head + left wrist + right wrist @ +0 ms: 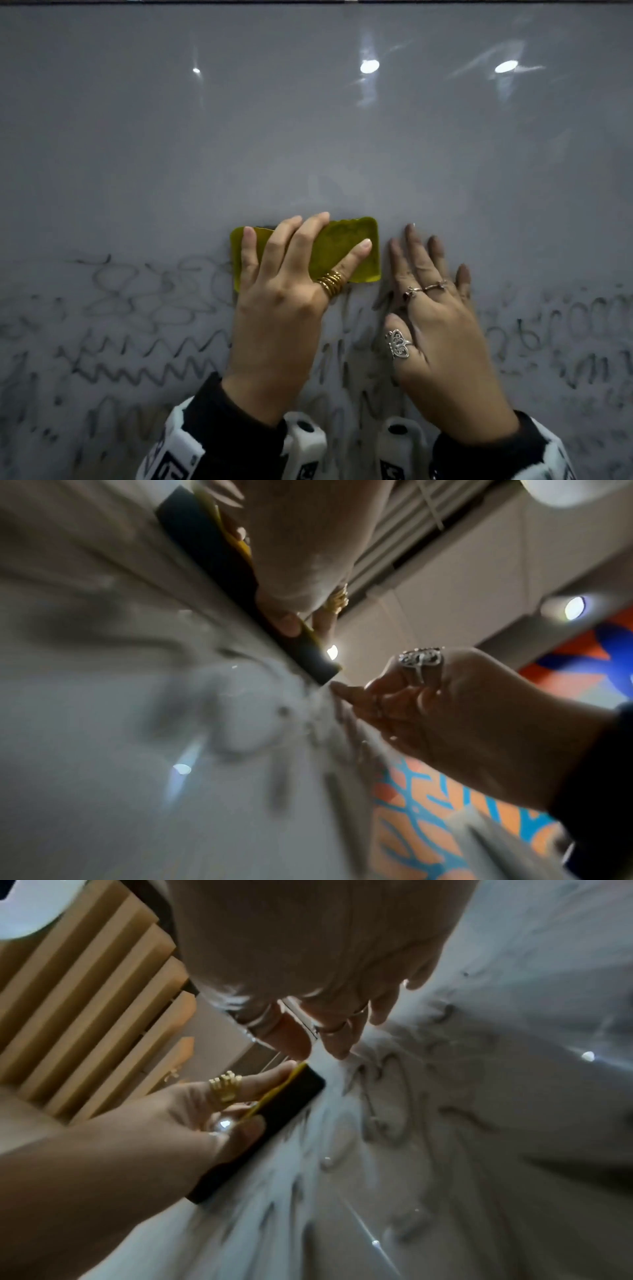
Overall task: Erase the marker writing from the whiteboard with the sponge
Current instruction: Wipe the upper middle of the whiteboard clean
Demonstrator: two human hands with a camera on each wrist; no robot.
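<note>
Yellow sponge (340,245), dark pad against the whiteboard (308,137), is gripped by the left hand (281,308) atop smeared marker writing (144,370). The right hand (442,335) lies flat just beside it, covering strokes. Wrist views are blurred.

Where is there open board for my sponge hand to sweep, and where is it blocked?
Open: the whole clean stretch of whiteboard above the sponge, side to side, up to the top edge. Crowded: the right hand lies flat just right of the sponge. Marker writing borders it below.

Left hand (284,301) gripping, fingers spread, right hand (442,329) flat, fingers straight
</note>
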